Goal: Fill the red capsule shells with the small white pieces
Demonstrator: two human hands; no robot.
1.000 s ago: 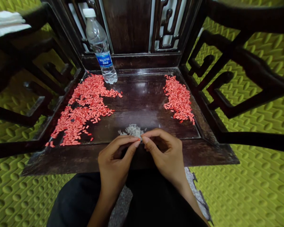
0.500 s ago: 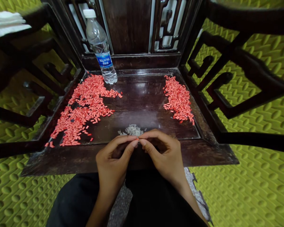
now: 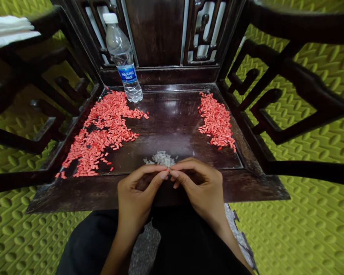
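Over the front edge of the dark wooden seat [image 3: 172, 130], my left hand [image 3: 140, 191] and my right hand [image 3: 202, 189] meet fingertip to fingertip. Each is closed in a pinch of thumb and forefinger. A tiny reddish bit shows between the tips, mostly hidden, with something pale beside it too small to make out. Just beyond the fingers lies a small heap of whitish translucent pieces [image 3: 162, 158]. Many short red tubes form a large spread pile [image 3: 103, 126] on the left, and a smaller pile [image 3: 216, 120] lies at the right.
A clear water bottle [image 3: 126, 65] with a white cap and blue label stands at the back left. Carved wooden armrests [image 3: 275, 110] and a backrest [image 3: 160, 34] enclose the seat. White tissue [image 3: 8, 30] lies at the upper left. Yellow-green matting [image 3: 312, 225] covers the floor.
The fingertips have drawn slightly apart, and my right hand has shifted a little to the right. Less red shows between the tips. The piles and bottle keep their places on the seat.
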